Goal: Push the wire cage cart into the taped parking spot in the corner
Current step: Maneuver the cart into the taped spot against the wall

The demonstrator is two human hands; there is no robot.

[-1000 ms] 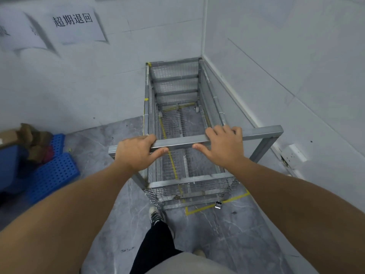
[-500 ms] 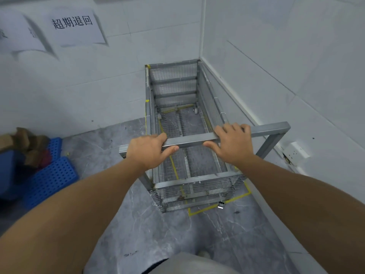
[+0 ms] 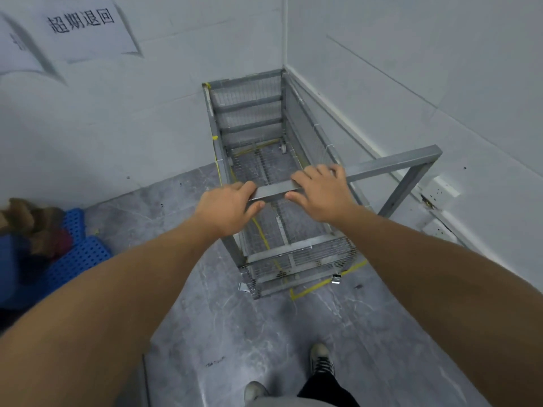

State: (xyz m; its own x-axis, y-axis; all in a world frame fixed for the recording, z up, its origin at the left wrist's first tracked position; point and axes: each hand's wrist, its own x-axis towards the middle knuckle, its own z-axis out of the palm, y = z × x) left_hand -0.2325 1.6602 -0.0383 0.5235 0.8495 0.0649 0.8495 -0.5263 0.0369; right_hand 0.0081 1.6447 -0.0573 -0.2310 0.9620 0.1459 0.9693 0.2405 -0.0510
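Note:
The grey wire cage cart (image 3: 266,118) stands in the corner, its far end against the back wall and its right side along the right wall. My left hand (image 3: 226,207) and my right hand (image 3: 320,190) both grip its grey handle bar (image 3: 390,164), close together near the bar's left end. Yellow tape (image 3: 320,284) marks the parking spot on the floor; one corner of it shows just in front of the cart's near end, and more tape shows through the mesh bottom.
White walls meet in the corner; paper signs (image 3: 85,27) hang on the left wall. A blue perforated plastic pallet (image 3: 79,254) with cardboard and clutter lies at the left. A white wall socket (image 3: 440,190) sits low on the right wall. My feet (image 3: 321,359) stand on grey marble floor.
The cart has rolled forward and slightly right, deeper into the corner. My hands have stayed on the handle bar and moved closer together. I have stepped forward.

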